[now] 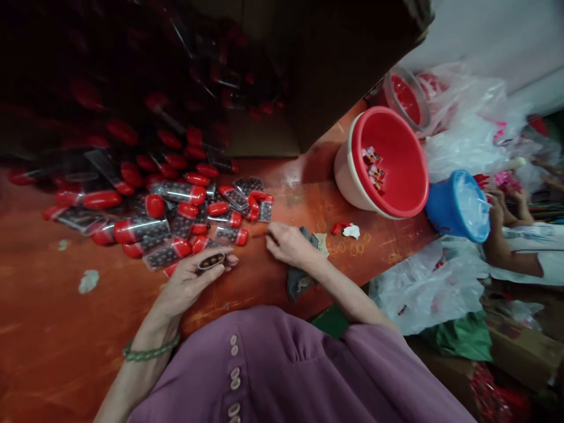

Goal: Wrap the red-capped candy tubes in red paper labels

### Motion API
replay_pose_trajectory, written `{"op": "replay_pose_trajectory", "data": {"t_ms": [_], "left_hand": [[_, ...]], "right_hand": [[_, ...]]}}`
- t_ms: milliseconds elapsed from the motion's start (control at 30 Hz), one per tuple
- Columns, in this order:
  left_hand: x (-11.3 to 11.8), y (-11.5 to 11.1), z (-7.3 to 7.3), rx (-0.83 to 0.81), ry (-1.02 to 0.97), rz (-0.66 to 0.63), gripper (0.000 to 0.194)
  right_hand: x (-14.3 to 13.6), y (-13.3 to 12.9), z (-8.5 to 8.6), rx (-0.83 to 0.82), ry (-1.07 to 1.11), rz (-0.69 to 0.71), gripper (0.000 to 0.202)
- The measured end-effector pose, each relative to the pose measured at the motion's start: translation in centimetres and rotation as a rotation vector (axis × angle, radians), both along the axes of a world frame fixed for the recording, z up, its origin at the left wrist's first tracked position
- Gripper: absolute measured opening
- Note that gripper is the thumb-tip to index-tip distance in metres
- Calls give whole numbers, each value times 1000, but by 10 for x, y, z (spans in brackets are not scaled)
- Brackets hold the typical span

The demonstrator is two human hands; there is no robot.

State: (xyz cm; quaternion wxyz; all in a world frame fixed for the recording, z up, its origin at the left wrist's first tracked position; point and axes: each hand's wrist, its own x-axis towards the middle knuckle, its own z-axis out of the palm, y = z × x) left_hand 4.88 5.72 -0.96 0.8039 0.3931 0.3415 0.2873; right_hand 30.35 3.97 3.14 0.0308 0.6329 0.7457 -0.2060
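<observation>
My left hand (190, 283) is closed around a small clear plastic container (211, 262). Its oval end faces me, and dark brown balls show inside. No red cap is visible at that end. To the right, my right hand (288, 244) rests low over the table with its fingers curled together; whatever they pinch, if anything, is too small to make out. Just beyond both hands spreads a heap of similar clear containers with red caps (141, 229), filled with dark balls. A grey-green cloth (296, 283) lies under my right wrist.
A cardboard box (264, 138) lies open beyond the heap, containers spilling from it. Right of it stand a red-lined tub (399, 194) with small packets and a blue bucket (449, 205). Rubber bands (356, 248) lie on the orange table (145, 294). Another person's hands (497, 208) are at far right.
</observation>
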Motion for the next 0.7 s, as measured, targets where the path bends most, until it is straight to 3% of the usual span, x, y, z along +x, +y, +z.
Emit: {"op": "replay_pose_trajectory", "data": {"t_ms": [100,200,467,700], "left_hand": [[0,0,-1,21,-19,-19,31],[-1,0,0,47,-56,-15,31],[-4,-2,2,34,-100,16,33],[-7,-2,4,12,-38,-13,36]], "right_hand": [[40,29,-2,61,-104,-236,13],[69,51,-8,109,-183,-329,16],[76,58,-28,233,-295,-340,25],[79,59,-32,259,-365,-300,33]]}}
